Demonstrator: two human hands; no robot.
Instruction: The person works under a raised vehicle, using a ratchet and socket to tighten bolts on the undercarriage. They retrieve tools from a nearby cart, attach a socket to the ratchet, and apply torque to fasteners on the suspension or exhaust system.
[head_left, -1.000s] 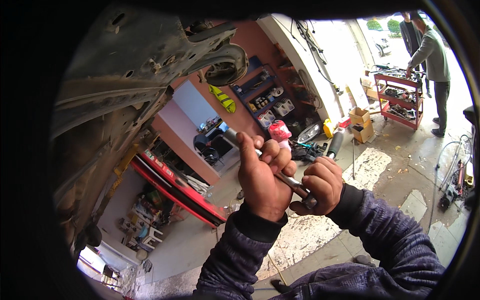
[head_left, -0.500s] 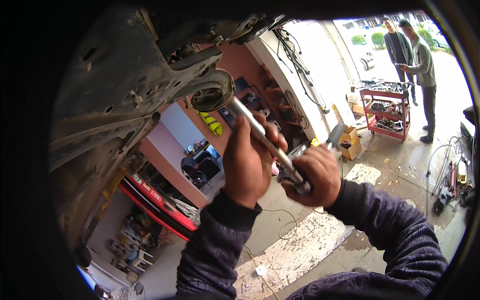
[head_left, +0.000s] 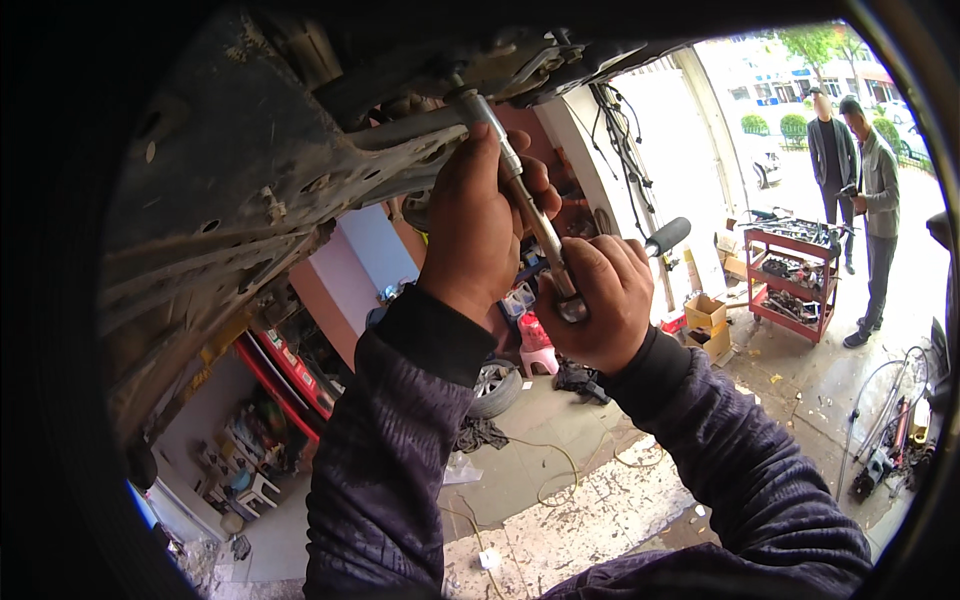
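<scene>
Overhead at the upper left spreads the dirty dark underside of a vehicle (head_left: pixel 235 140). My left hand (head_left: pixel 468 225) is wrapped round a long metal extension bar (head_left: pixel 535 218), close below the silver socket (head_left: pixel 474 108) at its upper end. The socket points up at a bolt-like part under the vehicle; whether it sits on it I cannot tell. My right hand (head_left: pixel 608 300) is closed round the ratchet wrench at the bar's lower end. Its round metal head shows below my fingers, and its dark grip (head_left: pixel 668 236) sticks out to the right.
Two people (head_left: pixel 880 190) stand at the far right behind a red tool cart (head_left: pixel 795 285) full of parts. Cardboard boxes (head_left: pixel 707 318) sit near it. A wheel (head_left: pixel 495 388) and a thin yellow hose (head_left: pixel 575 470) lie on the floor. Red lift equipment (head_left: pixel 285 375) is at left.
Both hands have moved up and left with the ratchet and bar. The socket end has gone from beside a round bracket to the underside higher up. The view has shifted.
</scene>
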